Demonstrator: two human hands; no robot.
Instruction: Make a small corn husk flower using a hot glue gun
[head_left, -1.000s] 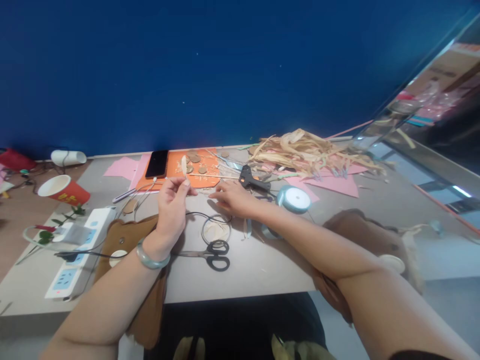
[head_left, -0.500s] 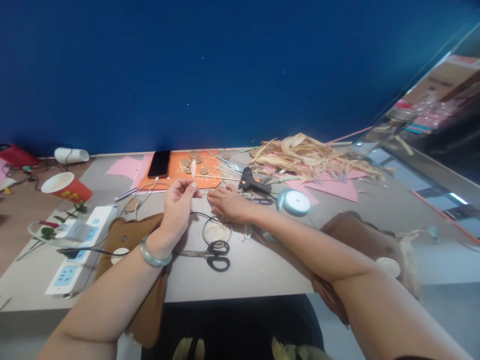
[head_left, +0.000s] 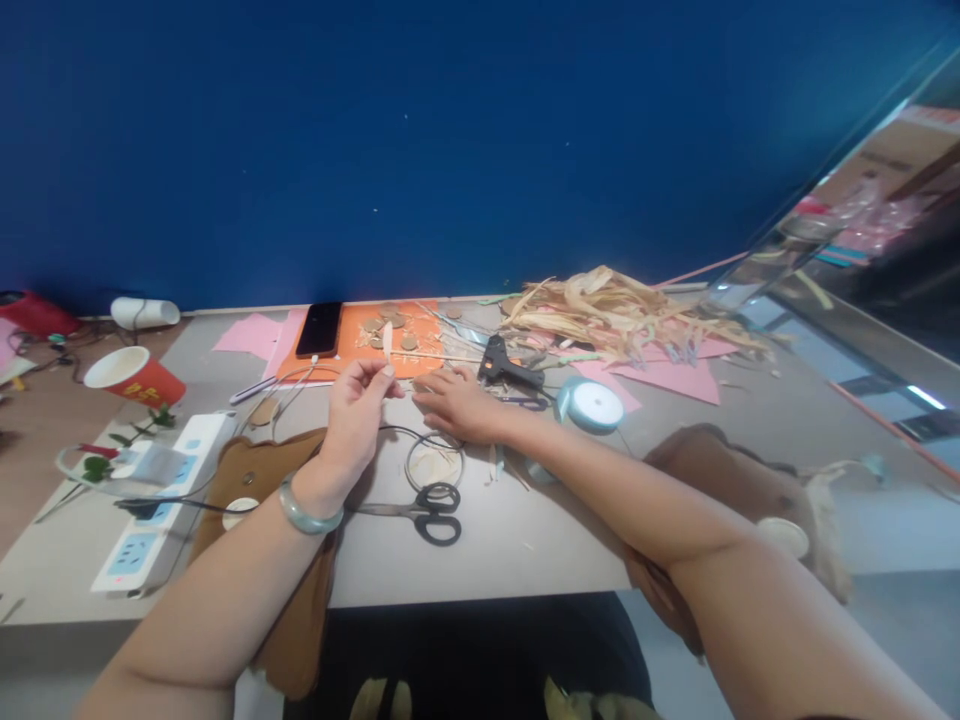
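Note:
My left hand (head_left: 361, 408) is closed in a pinch on a small pale strip (head_left: 388, 342), perhaps a piece of dried husk, which stands up from the fingertips. My right hand (head_left: 459, 402) lies palm down on the table just to the right, fingers stretched out and holding nothing that shows. Below the hands are a wire ring (head_left: 435, 462) and black-handled scissors (head_left: 437, 513). Behind them an orange sheet (head_left: 349, 345) carries several round wooden discs (head_left: 409, 342). A black glue gun (head_left: 510, 366) lies beyond my right hand.
Dried husks (head_left: 600, 305) are heaped at the back right, near a light-blue ribbon spool (head_left: 595, 405). On the left are a phone (head_left: 319, 329), a red paper cup (head_left: 135, 375) and a power strip (head_left: 165, 505) with cables. Brown sleeves (head_left: 259, 480) cover part of the table.
Almost nothing differs. My left hand keeps the pale strip upright, and the fingers of my right hand have shifted slightly on the table.

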